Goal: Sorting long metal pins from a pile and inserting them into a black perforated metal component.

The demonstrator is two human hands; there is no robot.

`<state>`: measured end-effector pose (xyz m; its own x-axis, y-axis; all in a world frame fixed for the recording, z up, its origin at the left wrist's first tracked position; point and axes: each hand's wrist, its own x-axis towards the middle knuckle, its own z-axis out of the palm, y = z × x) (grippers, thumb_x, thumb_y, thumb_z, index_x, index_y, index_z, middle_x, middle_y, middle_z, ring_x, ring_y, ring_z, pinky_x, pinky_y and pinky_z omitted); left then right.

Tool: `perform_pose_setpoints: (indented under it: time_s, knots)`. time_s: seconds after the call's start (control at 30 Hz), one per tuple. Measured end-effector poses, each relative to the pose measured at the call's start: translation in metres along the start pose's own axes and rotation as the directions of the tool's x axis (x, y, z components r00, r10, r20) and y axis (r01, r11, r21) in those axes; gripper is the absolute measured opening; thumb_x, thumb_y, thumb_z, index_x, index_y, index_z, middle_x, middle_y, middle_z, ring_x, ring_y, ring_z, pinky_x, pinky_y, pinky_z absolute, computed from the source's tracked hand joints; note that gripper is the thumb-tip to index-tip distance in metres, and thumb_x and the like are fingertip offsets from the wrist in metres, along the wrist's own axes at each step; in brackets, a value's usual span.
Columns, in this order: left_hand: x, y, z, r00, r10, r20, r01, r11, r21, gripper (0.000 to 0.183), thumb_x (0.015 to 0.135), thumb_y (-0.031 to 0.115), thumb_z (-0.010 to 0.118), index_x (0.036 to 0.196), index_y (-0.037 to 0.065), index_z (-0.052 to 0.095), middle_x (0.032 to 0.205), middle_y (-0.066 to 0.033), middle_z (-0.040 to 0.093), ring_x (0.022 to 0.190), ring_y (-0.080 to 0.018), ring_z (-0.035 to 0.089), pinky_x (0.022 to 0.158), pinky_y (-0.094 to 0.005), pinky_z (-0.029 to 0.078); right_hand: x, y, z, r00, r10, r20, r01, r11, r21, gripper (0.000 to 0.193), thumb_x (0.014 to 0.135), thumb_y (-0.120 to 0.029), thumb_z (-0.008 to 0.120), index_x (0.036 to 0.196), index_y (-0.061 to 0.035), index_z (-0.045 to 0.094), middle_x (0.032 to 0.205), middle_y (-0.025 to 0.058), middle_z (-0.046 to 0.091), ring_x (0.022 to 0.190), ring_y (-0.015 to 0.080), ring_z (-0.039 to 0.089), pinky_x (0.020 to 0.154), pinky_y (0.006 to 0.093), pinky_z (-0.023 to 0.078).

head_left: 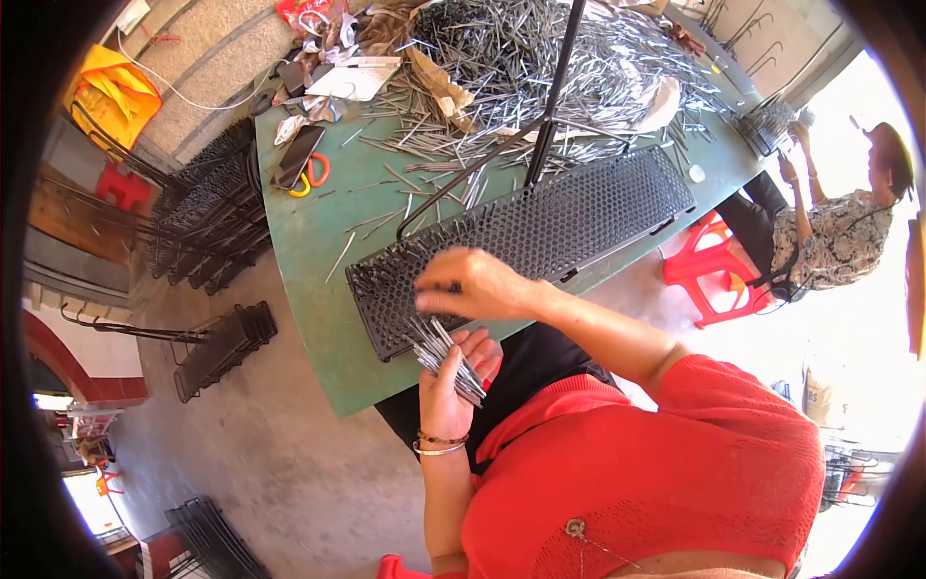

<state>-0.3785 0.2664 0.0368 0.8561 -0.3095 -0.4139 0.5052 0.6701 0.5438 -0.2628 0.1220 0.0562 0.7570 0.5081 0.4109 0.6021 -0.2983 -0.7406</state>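
My left hand [446,398], palm up, is closed around a loose bundle of thin grey metal rods [446,355]. Just above it my right hand [475,282] hovers over the near-left part of a long black rack [598,205] full of round holes. Its fingers are curled together, slightly blurred, and whatever they hold is hidden. Short rods [386,275] stand upright in the holes at the rack's left end and along part of its far edge. Most holes toward the right show no rods. A black metal frame [545,135] rises from the rack.
A big heap of rods [521,58] covers the far side of the green table [328,357]. Orange-handled scissors [316,174] and a phone [299,154] lie at the left. Stacked black racks [207,212] stand beyond the left edge. Another person [839,232] works at the right near a red stool [704,275].
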Motion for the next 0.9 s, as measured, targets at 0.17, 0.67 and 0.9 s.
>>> perform_pose_setpoints:
  time_s: [0.17,0.67,0.9]
  knots:
    - [-0.001,0.002,0.011,0.998,0.057,-0.021,-0.057,0.998,-0.006,0.034,0.095,0.015,0.047,0.124,-0.005,0.045,0.122,-0.0216,0.054,0.11,-0.0293,0.057,0.093,-0.0462,0.049,-0.017,-0.019,0.0,0.893,0.349,0.285,-0.427,0.858,0.285,0.026,0.08,-0.023,0.066,0.081,0.0025,0.066,0.068,0.0119,0.064,0.062,0.0141,0.061,0.059,0.0304,0.049]
    - [0.004,-0.011,-0.003,0.995,-0.072,-0.064,0.068,0.995,-0.068,0.028,0.095,0.015,0.047,0.118,-0.001,0.046,0.118,-0.0237,0.056,0.105,-0.0277,0.06,0.09,-0.0434,0.051,0.038,0.006,-0.003,0.936,0.188,-0.296,-0.151,0.978,0.144,0.022,0.085,-0.017,0.065,0.101,-0.0022,0.063,0.078,0.0143,0.066,0.068,0.0208,0.065,0.061,0.0312,0.051]
    - [0.002,-0.01,-0.009,0.996,-0.077,-0.048,0.076,0.997,-0.016,0.028,0.095,0.016,0.046,0.118,0.0,0.046,0.121,-0.0235,0.054,0.109,-0.0272,0.057,0.089,-0.0437,0.051,0.038,0.015,0.002,0.932,0.146,-0.332,-0.124,0.989,0.085,0.019,0.084,-0.016,0.065,0.098,-0.0025,0.063,0.074,0.0142,0.065,0.063,0.0238,0.064,0.057,0.0325,0.05]
